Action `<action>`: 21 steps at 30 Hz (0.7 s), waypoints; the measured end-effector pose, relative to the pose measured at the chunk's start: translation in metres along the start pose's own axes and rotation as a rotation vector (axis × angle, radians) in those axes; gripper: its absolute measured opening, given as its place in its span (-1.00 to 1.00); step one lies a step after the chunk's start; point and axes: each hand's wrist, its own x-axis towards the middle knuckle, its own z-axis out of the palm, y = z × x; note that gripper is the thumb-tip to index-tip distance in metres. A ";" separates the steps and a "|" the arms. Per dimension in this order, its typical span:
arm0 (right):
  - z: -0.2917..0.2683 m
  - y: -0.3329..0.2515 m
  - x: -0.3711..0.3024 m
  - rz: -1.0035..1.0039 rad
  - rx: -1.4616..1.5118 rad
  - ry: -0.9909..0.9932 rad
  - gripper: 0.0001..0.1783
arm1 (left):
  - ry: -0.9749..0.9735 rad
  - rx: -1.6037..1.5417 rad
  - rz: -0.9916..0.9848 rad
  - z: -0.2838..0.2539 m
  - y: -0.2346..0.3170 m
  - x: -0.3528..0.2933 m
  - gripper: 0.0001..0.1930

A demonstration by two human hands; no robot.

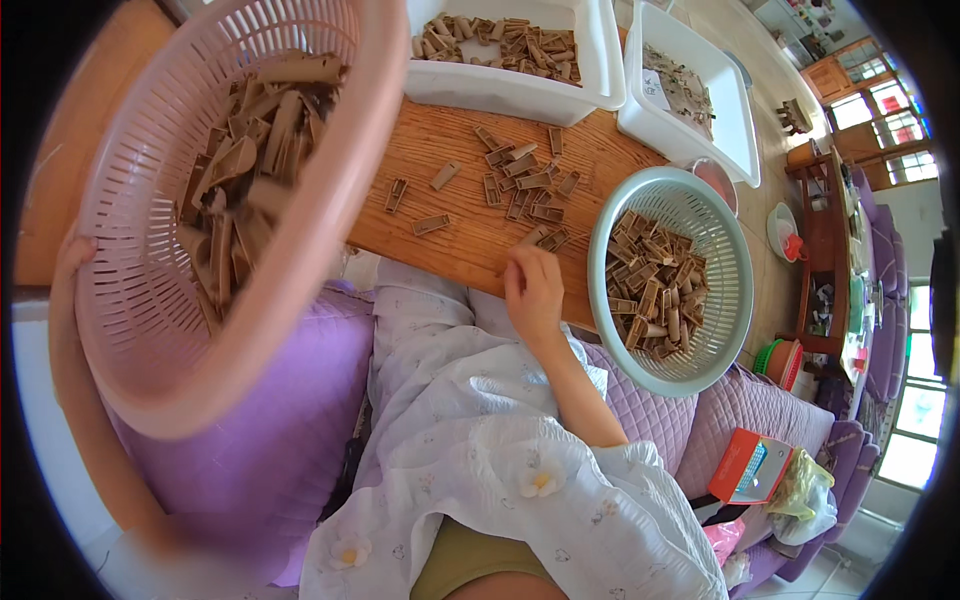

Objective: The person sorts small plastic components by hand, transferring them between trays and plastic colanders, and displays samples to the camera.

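Observation:
A large pink slotted basket (150, 250) is tilted toward me at the left, with larger curved brown plastic parts (285, 130) in it. My left hand (72, 262) grips its outer left side, mostly hidden behind the wall. At the table's near edge, my right hand (533, 288) has its fingers curled in. Small brown parts (552, 238) touch or lie just beyond its fingertips; whether one is pinched cannot be made out. Farther off lies a loose group of small rectangular brown parts (520, 175). Right of that hand, a grey-green basket (735, 280) holds many similar parts (655, 285).
Across the wooden table (425, 165) stands a white bin (510, 90) of brown parts. Another white bin (735, 150) with small bits is right of it. A purple quilted sofa (740, 420) carries a red box (745, 465) and plastic bags (805, 500).

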 end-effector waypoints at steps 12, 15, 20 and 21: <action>0.003 0.026 0.062 0.314 -0.515 -0.121 -0.57 | 0.003 -0.397 -0.222 -0.015 -0.063 -0.005 -0.53; 0.005 0.029 0.063 0.077 -0.521 0.000 -0.61 | 0.132 -0.408 -0.262 -0.015 -0.057 -0.012 -0.57; 0.036 -0.012 0.078 0.042 0.031 -0.060 -0.71 | 0.036 -0.314 -0.255 0.001 -0.049 -0.020 -0.50; 0.050 -0.028 0.083 0.088 0.097 -0.125 -0.71 | 0.013 -0.293 -0.252 0.003 -0.047 -0.020 -0.49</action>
